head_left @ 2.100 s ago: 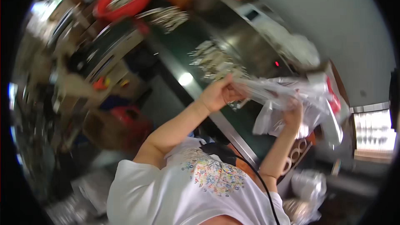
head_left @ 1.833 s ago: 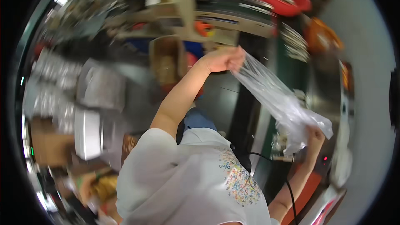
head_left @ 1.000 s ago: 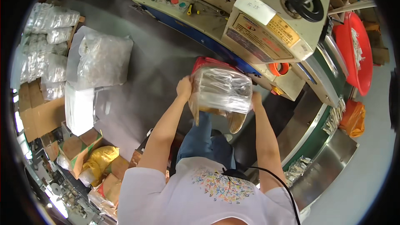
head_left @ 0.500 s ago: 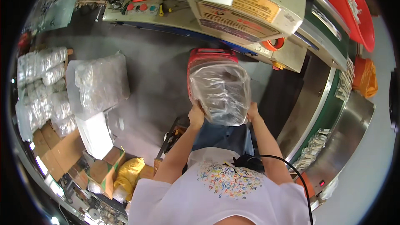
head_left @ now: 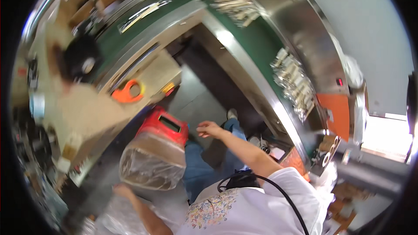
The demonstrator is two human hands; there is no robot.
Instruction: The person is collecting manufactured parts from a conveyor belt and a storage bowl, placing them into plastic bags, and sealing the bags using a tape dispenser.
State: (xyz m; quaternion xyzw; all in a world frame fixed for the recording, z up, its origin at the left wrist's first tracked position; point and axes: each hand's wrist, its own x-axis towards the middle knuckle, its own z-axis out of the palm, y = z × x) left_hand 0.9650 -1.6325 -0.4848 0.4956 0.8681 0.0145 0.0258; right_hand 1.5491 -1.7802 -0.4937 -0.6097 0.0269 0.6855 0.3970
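A red plastic tub [head_left: 156, 124] with a slot in its rim stands beside my left knee. A clear plastic bag [head_left: 152, 162] covers its near part. My left hand [head_left: 124, 190] is just past the bag's near left edge, beside a heap of clear plastic film [head_left: 119, 217]. Blur hides how its fingers lie. My right hand [head_left: 209, 129] hovers above my lap, to the right of the tub. Its fingers are loosely bent and apart, and nothing shows in them.
An L-shaped green-topped workbench [head_left: 257, 48] with metal edges runs ahead and right. Bundles of small wrapped pieces [head_left: 294, 80] lie on it. At the left, a beige machine [head_left: 96, 109] has an orange tape ring [head_left: 129, 92] on its ledge. A black cable [head_left: 283, 193] crosses my shirt.
My view has turned to the right, bringing the workbench ahead. Both hands have come off the bag's sides. They are now wide apart, the right one over my lap.
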